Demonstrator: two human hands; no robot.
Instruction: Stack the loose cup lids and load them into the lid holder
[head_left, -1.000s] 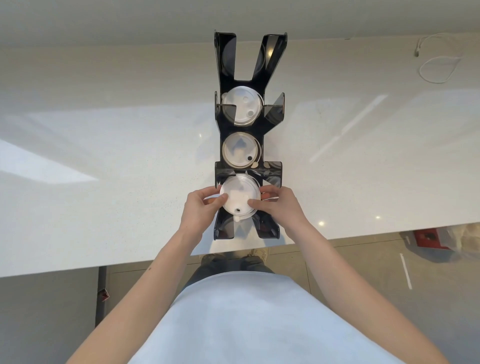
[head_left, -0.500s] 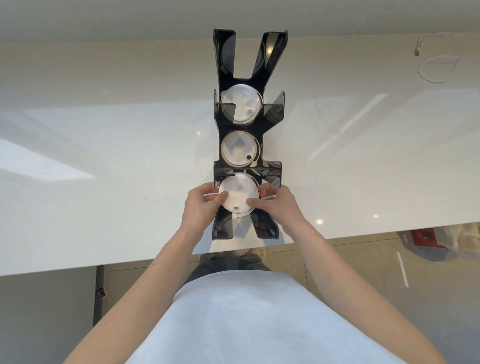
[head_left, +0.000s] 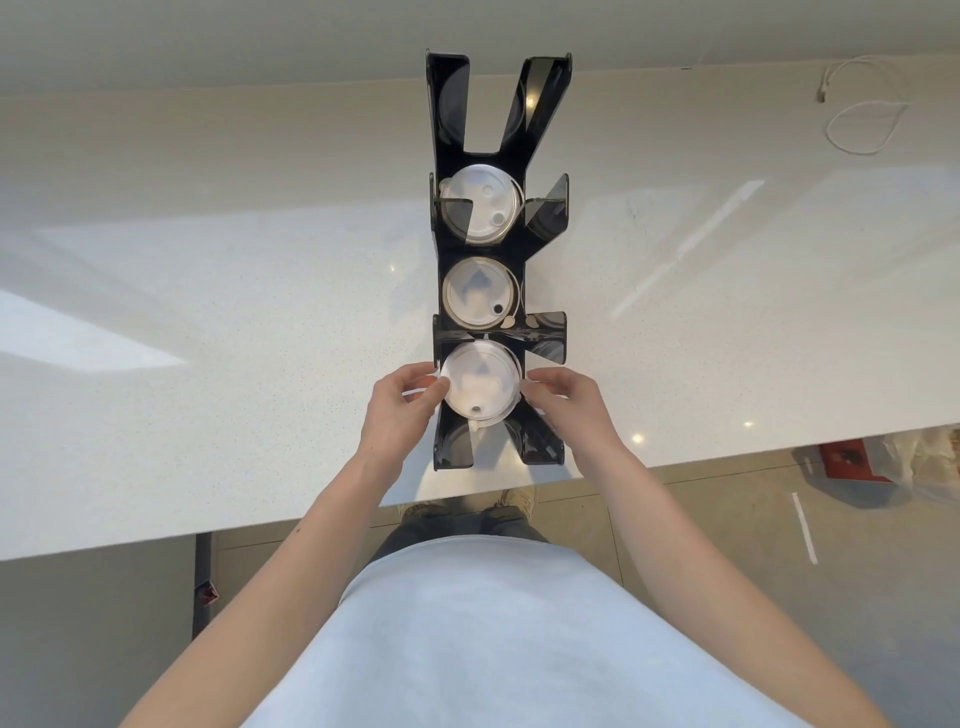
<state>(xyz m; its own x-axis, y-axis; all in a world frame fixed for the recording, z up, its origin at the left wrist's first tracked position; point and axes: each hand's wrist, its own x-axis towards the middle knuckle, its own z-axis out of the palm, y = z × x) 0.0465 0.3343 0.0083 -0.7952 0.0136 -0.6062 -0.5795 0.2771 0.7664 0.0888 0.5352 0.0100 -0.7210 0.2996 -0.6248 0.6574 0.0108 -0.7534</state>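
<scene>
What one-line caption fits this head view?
Both hands seat white plastic lids in the black acrylic holder's nearest slot.

Legible text: none. Lid holder (head_left: 441, 291), lids (head_left: 480, 382) between the fingertips and counter (head_left: 260, 312) carry no readable marks; the red item (head_left: 852, 460) on the floor possibly bears print, too blurred to read.

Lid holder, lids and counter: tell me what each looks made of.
Lid holder: dark, glossy see-through plastic, probably smoked acrylic; lids show through its panels.
Lids, such as the nearest stack between the left hand and right hand: thin, matte white moulded plastic, with a sip hole.
Counter: pale speckled polished stone or quartz composite, reflecting light.
</scene>
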